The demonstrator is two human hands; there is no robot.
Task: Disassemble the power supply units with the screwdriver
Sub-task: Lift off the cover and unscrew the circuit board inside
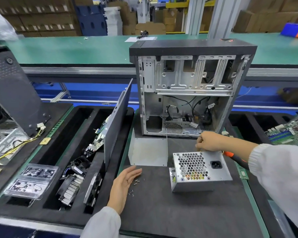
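Open PC case (187,93) stands upright at the back edge of the black mat (179,212); mat in front of it mostly free. Power supply unit (201,170) sits tilted mid-right on the mat, apart from the case, vent face up. Bent metal cover (148,152) just left of it. Right hand (209,140) at the unit's top rear edge, fingers curled, apparently pinching the orange-black screwdriver (234,156), grip partly hidden. Left hand (125,184) flat, fingers straight, beside loose screws (135,182).

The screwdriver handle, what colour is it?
Orange and black, seen in the head view: the screwdriver lies behind the right hand.
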